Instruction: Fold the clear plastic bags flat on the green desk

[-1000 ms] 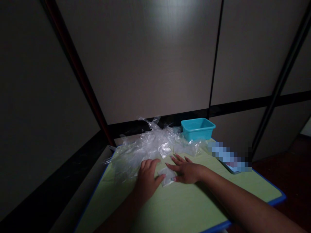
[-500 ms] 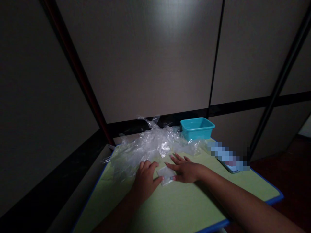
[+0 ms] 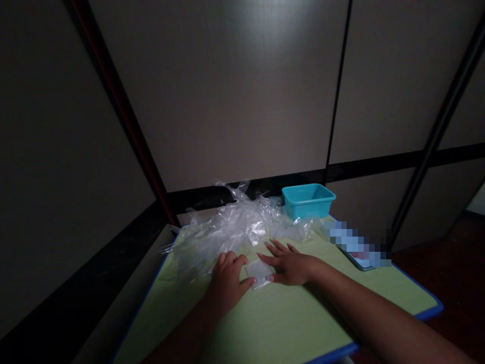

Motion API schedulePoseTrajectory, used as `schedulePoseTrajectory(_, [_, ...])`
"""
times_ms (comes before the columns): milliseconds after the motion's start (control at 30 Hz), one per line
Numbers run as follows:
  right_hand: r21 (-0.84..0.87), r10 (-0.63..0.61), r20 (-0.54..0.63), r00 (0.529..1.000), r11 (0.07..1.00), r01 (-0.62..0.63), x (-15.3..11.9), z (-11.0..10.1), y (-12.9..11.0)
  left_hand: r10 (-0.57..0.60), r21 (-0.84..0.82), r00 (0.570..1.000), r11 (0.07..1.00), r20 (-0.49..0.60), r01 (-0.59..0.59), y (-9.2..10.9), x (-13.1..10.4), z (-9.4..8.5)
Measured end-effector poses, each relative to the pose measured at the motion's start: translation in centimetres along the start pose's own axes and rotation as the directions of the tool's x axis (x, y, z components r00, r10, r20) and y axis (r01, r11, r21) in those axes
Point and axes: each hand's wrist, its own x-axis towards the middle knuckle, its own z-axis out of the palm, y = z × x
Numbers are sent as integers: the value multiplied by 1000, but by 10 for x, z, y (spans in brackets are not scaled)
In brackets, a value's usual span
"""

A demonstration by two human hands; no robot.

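A small folded piece of clear plastic [image 3: 259, 272], seemingly a plastic bag, lies flat on the green tabletop [image 3: 273, 323]. At its left edge is my left hand [image 3: 227, 283], with the thumb tip touching it and the other fingers loosely bent, apart from the thumb. My right hand [image 3: 293, 268] rests on the right side of the plastic, fingers spread and thumb pressed near the lower edge. Just beyond both hands spreads a loose heap of crumpled clear plastic bags [image 3: 231, 225].
A turquoise plastic basin [image 3: 308, 205] stands at the table's far edge. To the right lies a flat, phone-like object [image 3: 358, 247], mostly blurred out. Blue edging [image 3: 428, 311] borders the table. Behind it rise wardrobe-like panels [image 3: 246, 101].
Hardly anything differs. Both hands stay in place on the folded plastic, and the view has shifted very slightly.
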Motion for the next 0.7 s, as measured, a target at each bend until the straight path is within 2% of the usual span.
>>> schedulePoseTrajectory(700, [19,8,-8,1000,1000,-8,-3,-2,-3,-56,42,998,998,38,54,3,0,-3])
